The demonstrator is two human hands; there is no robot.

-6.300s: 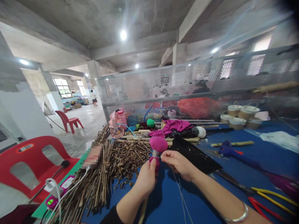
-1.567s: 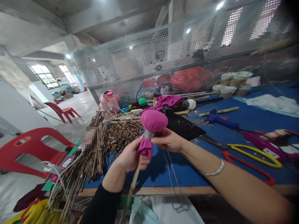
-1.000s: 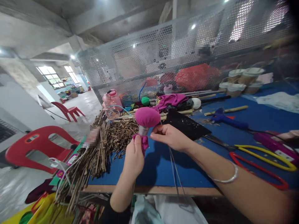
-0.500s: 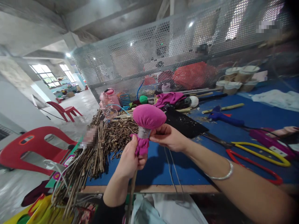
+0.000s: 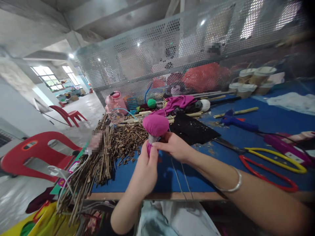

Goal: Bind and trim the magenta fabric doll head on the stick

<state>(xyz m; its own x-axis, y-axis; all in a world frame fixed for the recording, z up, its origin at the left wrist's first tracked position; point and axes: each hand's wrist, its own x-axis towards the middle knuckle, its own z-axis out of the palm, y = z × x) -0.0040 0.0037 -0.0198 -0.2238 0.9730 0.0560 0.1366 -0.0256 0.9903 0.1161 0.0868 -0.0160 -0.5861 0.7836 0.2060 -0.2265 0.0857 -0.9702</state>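
In the head view I hold up a pink cloth-covered knob [image 5: 155, 124], rounded like a mushroom cap. Grey thread [image 5: 152, 140] is wound around its gathered neck. My left hand [image 5: 145, 168] is closed around the loose cloth below the winding, thumb upward. My right hand [image 5: 176, 147] has its fingers pinched together at the neck's right side, on the thread. Two thin grey strands [image 5: 177, 178] hang below that hand past the table edge. The right fingertips are partly hidden behind the knob and the left thumb.
Bundled dried stalks [image 5: 107, 157] lie left on the blue table [image 5: 204, 177]. Black cloth [image 5: 193, 128], large scissors [image 5: 273, 159] and a blue glue gun [image 5: 238, 123] lie right. A perforated metal screen [image 5: 137, 62] stands behind; a red chair [image 5: 41, 147] is at left.
My left hand has turned and moved up to the neck, its back now toward me. The pink knob has sunk slightly and tilted away. My right hand stays at the winding.
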